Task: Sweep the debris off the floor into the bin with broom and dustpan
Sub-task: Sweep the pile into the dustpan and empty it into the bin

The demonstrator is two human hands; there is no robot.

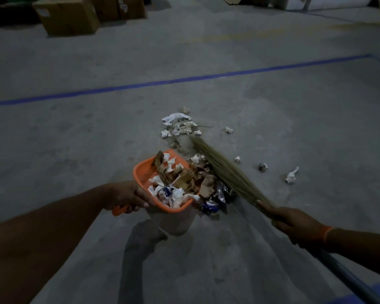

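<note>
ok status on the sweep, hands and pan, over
Left hand grips orange dustpan, loaded. Right hand grips grass broom. Paper pile and scattered scraps on floor. No bin in view.

Dim, bluish light covers the grey concrete floor [272, 102], leaving the brown cardboard boxes [68, 15] at the far edge murky. A soft shadow falls below the orange plastic dustpan [145, 172]. Wide-angle distortion bows the blue painted floor line [162, 81]; detail is soft and grainy throughout.
</note>
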